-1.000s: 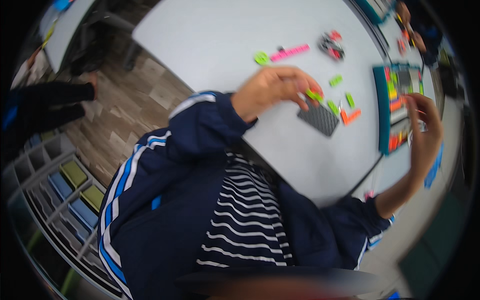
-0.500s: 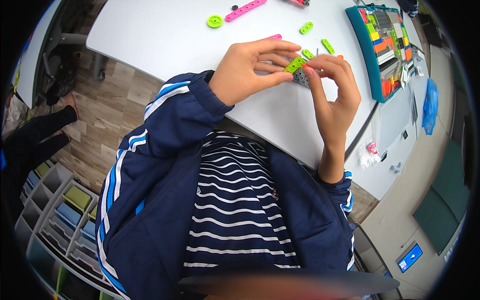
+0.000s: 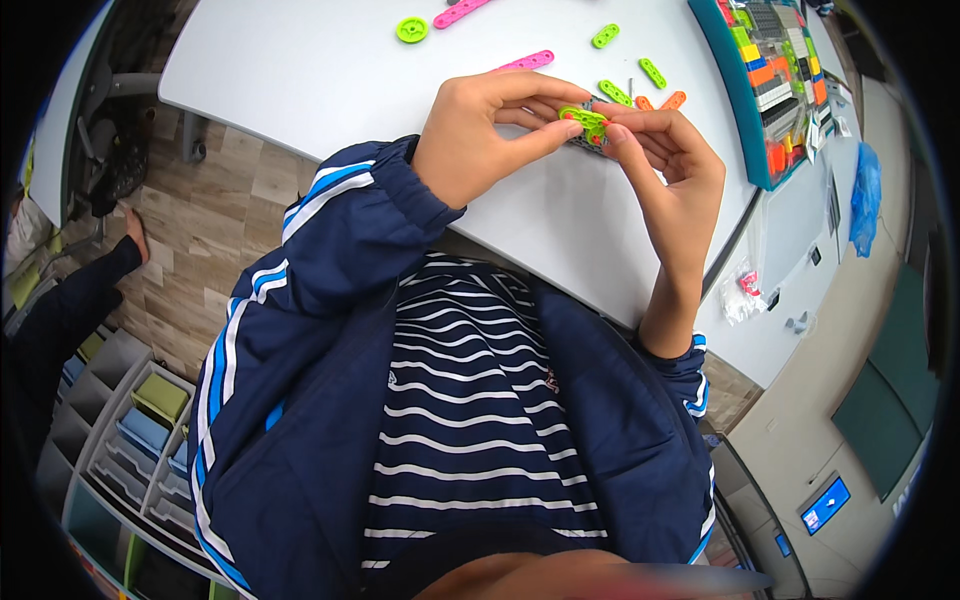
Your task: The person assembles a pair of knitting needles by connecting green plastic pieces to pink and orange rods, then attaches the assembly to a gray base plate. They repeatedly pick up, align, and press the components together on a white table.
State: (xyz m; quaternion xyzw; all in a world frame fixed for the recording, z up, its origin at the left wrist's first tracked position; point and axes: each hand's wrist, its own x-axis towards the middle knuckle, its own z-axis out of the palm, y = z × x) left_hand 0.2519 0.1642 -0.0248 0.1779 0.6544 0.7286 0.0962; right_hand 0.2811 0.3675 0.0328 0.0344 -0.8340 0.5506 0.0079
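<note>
Between my two hands is a lime-green building piece [image 3: 584,121] with small red pegs in it. My left hand [image 3: 490,130] pinches its left end between thumb and fingers. On the other side, my right hand [image 3: 672,160] grips the right end with thumb and index finger, near a red peg. A grey perforated block [image 3: 588,143] shows partly behind the green piece; my fingers cover most of it, so I cannot tell if it is held or lies on the table. Beyond my left fingers lies a pink perforated beam [image 3: 530,61].
Loose green links [image 3: 652,73] and an orange angled piece [image 3: 675,100] lie on the white table [image 3: 300,60] beyond my hands. A green wheel [image 3: 411,30] and another pink beam [image 3: 461,11] are farther left. At right stands a teal tray [image 3: 742,110] of sorted parts.
The green piece has been turned in my fingers, so its hollow side and red pegs now show. My right fingers have closed in on its end. The view has shifted slightly.
</note>
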